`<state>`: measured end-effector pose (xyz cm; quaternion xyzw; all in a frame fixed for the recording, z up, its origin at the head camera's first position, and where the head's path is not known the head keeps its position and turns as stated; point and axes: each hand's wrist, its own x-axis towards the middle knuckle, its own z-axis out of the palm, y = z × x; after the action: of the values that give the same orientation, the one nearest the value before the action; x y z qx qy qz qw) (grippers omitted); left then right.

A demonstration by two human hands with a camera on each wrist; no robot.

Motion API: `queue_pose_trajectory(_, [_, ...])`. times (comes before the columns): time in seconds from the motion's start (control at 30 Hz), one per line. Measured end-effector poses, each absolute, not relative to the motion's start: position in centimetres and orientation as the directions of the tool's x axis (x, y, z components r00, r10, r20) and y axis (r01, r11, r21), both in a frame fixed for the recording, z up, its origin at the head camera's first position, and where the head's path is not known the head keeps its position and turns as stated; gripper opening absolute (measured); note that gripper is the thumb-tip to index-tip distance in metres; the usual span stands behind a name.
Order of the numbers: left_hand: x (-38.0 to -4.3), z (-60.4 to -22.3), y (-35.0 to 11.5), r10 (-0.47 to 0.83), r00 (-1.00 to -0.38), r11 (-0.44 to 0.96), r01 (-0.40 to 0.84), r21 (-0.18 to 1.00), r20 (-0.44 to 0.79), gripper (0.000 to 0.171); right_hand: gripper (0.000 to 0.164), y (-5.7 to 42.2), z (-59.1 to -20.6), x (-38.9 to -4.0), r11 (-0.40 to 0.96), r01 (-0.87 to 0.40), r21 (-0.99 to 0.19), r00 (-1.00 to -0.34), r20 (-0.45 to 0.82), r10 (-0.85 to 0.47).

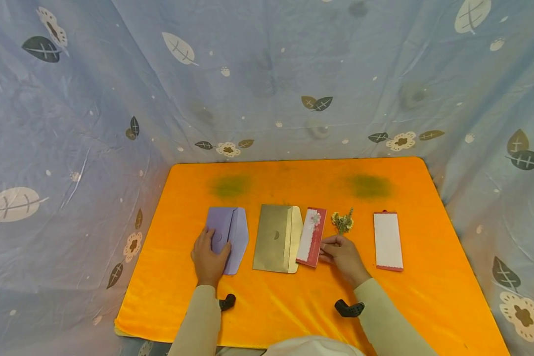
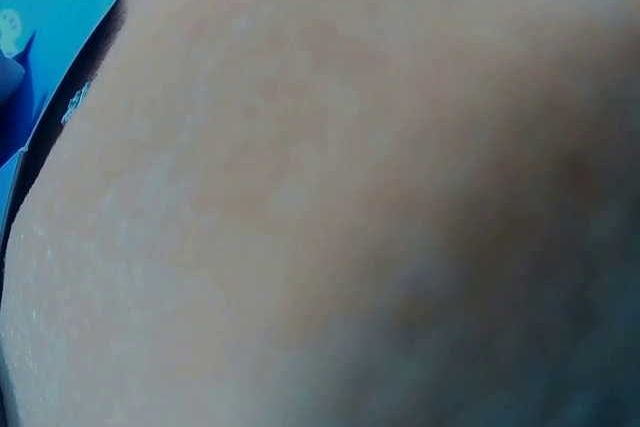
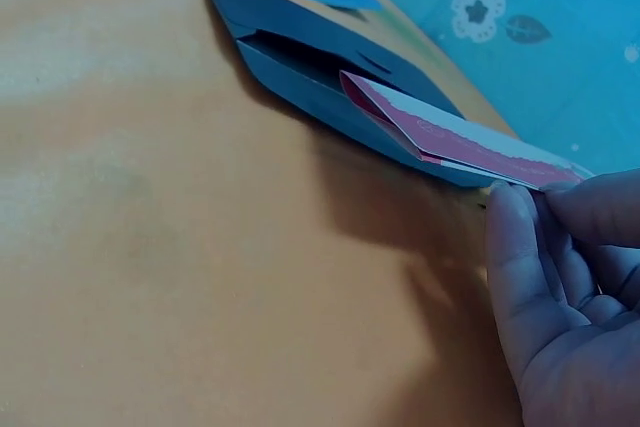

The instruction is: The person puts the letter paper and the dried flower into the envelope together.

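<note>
Our pale sleeves [image 1: 200, 319] stretch forward: left hand [image 1: 208, 258] rests, fingers spread, on a purple envelope [image 1: 237, 235]; right hand [image 1: 344, 255] pinches a red-and-white card [image 1: 310, 240] overlapping a gold envelope [image 1: 271, 247].

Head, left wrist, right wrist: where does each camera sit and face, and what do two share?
Head: worn on the head, facing forward and down at the orange table; left hand, right hand and sleeves show.
Left wrist: worn there, facing the hand; blurred skin fills most, blue-looking paper upper left.
Right wrist: worn there, facing across the table past the right hand's fingers.
Shared: head and right wrist both show the right hand pinching the red-and-white card by the gold envelope, darker in the wrist view.
</note>
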<state>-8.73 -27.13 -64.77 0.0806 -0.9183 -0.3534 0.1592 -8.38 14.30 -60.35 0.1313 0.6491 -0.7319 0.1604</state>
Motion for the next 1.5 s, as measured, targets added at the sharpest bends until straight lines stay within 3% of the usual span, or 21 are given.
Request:
queue_pose_trajectory(0.53, [-8.9, -65.5, -27.6, -0.269, -0.922, 0.739, -0.012, 0.673, 0.279, 0.068, 0.016, 12.9, -60.3, -8.5, -0.155, 0.413, -0.898, -0.911, -0.403, -0.093])
queue_pose_trajectory(1.5, [-8.8, -65.3, -27.3, -0.264, -0.93, 0.74, -0.025, 0.672, 0.256, 0.07, 0.01, 9.9, -60.5, -9.0, -0.122, 0.386, -0.914, -0.921, -0.374, -0.109])
